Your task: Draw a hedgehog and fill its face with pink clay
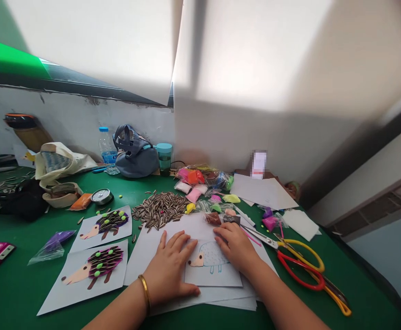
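Note:
A small white card [217, 277] with a hedgehog drawn in blue outline lies on larger white sheets [142, 256]. The hedgehog's face is peach with a dark nose and eye. My left hand [173, 266], a gold bangle at its wrist, rests flat with fingers spread along the card's left edge. Over the card's upper right part lies my right hand [236, 245], fingers stretched out and nothing in its grasp. Just beyond its fingertips are a packet of brown clay [213, 218] and a dark packet [232, 219].
Two finished hedgehog cards [118, 286] lie at left. Sunflower seeds [161, 208] are heaped behind the sheets, beside bagged coloured clay [193, 195]. Red-and-yellow scissors [300, 263] lie at right. A blue-grey bag [136, 158], water bottle [107, 149] and teal-lidded cup [164, 158] stand by the wall.

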A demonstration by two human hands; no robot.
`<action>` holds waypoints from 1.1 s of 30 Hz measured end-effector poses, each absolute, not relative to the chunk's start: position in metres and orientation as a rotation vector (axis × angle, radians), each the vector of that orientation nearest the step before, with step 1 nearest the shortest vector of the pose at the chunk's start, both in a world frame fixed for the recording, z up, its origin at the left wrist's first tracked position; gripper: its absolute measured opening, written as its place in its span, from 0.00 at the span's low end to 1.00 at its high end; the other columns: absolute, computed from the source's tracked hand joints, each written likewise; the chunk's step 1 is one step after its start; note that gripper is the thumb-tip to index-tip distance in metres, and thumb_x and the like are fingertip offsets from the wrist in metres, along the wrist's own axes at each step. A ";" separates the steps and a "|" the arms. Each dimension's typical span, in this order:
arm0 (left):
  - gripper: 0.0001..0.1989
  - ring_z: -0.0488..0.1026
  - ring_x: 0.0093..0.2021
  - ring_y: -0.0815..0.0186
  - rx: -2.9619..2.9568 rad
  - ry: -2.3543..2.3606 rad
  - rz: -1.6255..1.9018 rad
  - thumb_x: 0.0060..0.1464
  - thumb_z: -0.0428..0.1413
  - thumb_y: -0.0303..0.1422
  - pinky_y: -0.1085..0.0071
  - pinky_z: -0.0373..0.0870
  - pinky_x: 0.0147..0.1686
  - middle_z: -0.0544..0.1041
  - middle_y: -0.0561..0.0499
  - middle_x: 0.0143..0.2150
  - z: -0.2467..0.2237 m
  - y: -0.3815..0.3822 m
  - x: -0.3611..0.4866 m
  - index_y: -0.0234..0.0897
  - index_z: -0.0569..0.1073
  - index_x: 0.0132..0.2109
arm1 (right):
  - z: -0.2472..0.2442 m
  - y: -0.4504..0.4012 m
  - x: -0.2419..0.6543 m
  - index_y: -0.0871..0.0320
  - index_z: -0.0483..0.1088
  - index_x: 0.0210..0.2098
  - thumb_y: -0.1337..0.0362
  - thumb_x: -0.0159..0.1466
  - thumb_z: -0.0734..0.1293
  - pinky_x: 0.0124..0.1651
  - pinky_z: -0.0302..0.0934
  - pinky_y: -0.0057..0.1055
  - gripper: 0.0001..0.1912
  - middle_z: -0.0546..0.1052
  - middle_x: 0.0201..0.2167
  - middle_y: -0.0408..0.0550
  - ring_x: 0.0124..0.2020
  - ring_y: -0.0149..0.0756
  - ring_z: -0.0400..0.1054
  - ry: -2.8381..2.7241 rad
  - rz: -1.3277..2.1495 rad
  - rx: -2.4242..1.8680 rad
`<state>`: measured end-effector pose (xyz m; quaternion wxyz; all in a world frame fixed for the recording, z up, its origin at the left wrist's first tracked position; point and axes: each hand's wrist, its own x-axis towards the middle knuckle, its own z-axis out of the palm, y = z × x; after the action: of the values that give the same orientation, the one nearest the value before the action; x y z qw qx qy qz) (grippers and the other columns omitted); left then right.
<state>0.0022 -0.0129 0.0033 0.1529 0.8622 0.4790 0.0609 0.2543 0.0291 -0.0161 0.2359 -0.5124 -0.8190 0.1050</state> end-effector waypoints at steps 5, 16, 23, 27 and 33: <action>0.56 0.51 0.69 0.39 2.468 1.404 0.178 0.34 0.64 0.60 0.34 0.30 0.65 0.62 0.37 0.67 0.003 -0.013 0.000 0.43 0.58 0.68 | -0.018 0.028 0.258 0.54 0.75 0.46 0.65 0.68 0.62 0.50 0.63 0.40 0.11 0.75 0.43 0.51 0.46 0.43 0.67 -2.216 0.328 -1.412; 0.60 0.45 0.71 0.40 2.442 1.328 0.148 0.33 0.63 0.62 0.33 0.29 0.64 0.53 0.37 0.71 0.000 -0.008 -0.004 0.43 0.53 0.70 | -0.018 0.040 0.273 0.51 0.68 0.55 0.64 0.62 0.66 0.54 0.57 0.46 0.21 0.71 0.54 0.50 0.55 0.49 0.62 -1.977 -0.107 -1.721; 0.61 0.46 0.70 0.39 2.439 1.317 0.179 0.32 0.64 0.62 0.32 0.30 0.64 0.55 0.37 0.71 0.001 -0.007 -0.003 0.42 0.53 0.70 | -0.020 0.047 0.281 0.45 0.66 0.59 0.69 0.62 0.66 0.49 0.58 0.42 0.26 0.72 0.49 0.49 0.50 0.47 0.64 -2.007 -0.056 -1.821; 0.60 0.48 0.70 0.38 2.458 1.302 0.246 0.33 0.63 0.64 0.30 0.32 0.63 0.56 0.37 0.70 0.000 -0.008 -0.006 0.42 0.54 0.70 | -0.021 0.046 0.281 0.46 0.68 0.56 0.71 0.62 0.64 0.48 0.58 0.42 0.24 0.73 0.46 0.49 0.49 0.47 0.64 -1.991 -0.079 -1.802; 0.44 0.58 0.67 0.42 2.531 1.277 0.537 0.48 0.61 0.56 0.31 0.37 0.63 0.64 0.38 0.66 0.001 -0.008 -0.007 0.43 0.59 0.67 | -0.017 0.037 0.277 0.55 0.68 0.50 0.70 0.61 0.62 0.53 0.58 0.45 0.18 0.73 0.51 0.53 0.52 0.48 0.65 -1.928 -0.052 -1.499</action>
<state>-0.0072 -0.0078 0.0012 0.1276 0.8700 0.4391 0.1844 0.2765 0.0368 -0.0173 0.3426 -0.5765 -0.7415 -0.0201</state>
